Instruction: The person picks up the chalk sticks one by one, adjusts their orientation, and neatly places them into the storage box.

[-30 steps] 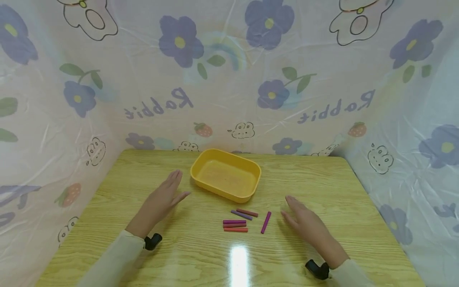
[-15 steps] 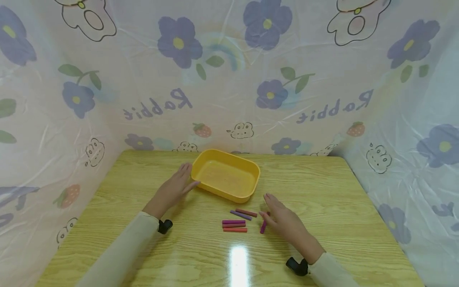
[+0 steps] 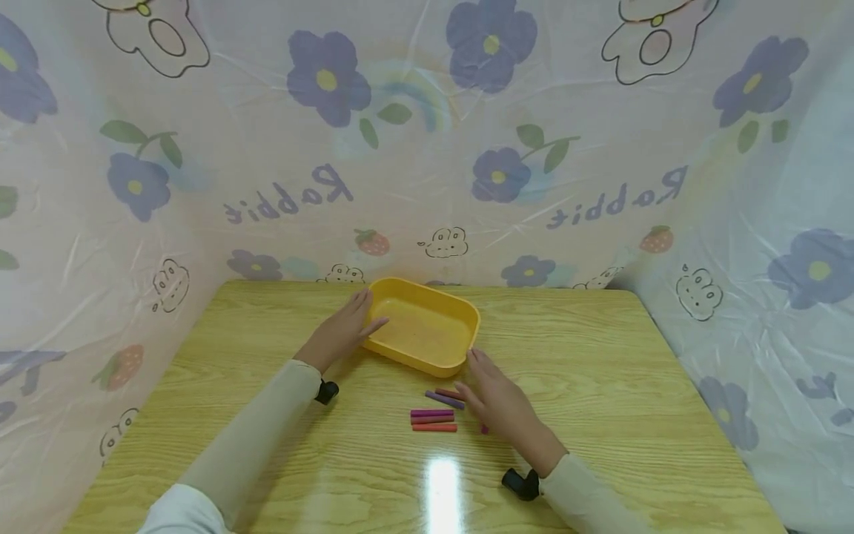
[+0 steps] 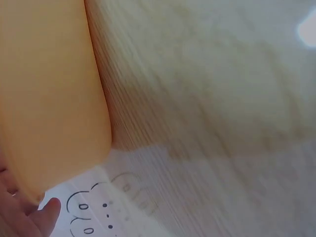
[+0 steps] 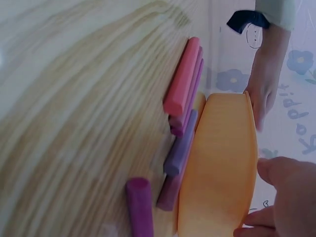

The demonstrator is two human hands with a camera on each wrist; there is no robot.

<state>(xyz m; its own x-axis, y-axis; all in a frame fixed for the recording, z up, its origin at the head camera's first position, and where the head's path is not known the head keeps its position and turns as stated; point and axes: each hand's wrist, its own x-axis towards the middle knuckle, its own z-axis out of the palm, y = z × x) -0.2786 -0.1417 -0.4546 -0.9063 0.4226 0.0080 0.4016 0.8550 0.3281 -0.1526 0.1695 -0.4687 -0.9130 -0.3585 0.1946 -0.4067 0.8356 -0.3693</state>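
- Both hands have moved inward since the earlier frames: the left hand (image 3: 337, 335) rightward to the yellow tray (image 3: 423, 330), the right hand (image 3: 503, 406) leftward to the tray's near right corner; the tray has stayed put on the desk (image 3: 574, 341).
- Behind the left fingers, nearer the person, come a black wrist camera (image 3: 327, 391) and a cream sleeve (image 3: 247, 437).
- Left fingers: out straight along the tray's left end, thumb spread over its near edge, uncurled; whether they press on the wall cannot be told.
- Between the two sets of fingers sits the tray, upright.
- Left of the right thumb, on the desk, a magenta stick (image 3: 431, 412), a maroon stick (image 3: 432, 420) and a coral stick (image 3: 434, 428) lie side by side.
- Just beside that thumb's tip, slanting, lie a violet stick (image 3: 444, 400) and a dark red stick (image 3: 448, 392), its end hidden.
- Right fingers: extended and ungripping, tips at the tray's corner, thumb apart.
- Beneath the right hand, mostly covered in the head view, lies a purple stick (image 5: 140, 207).
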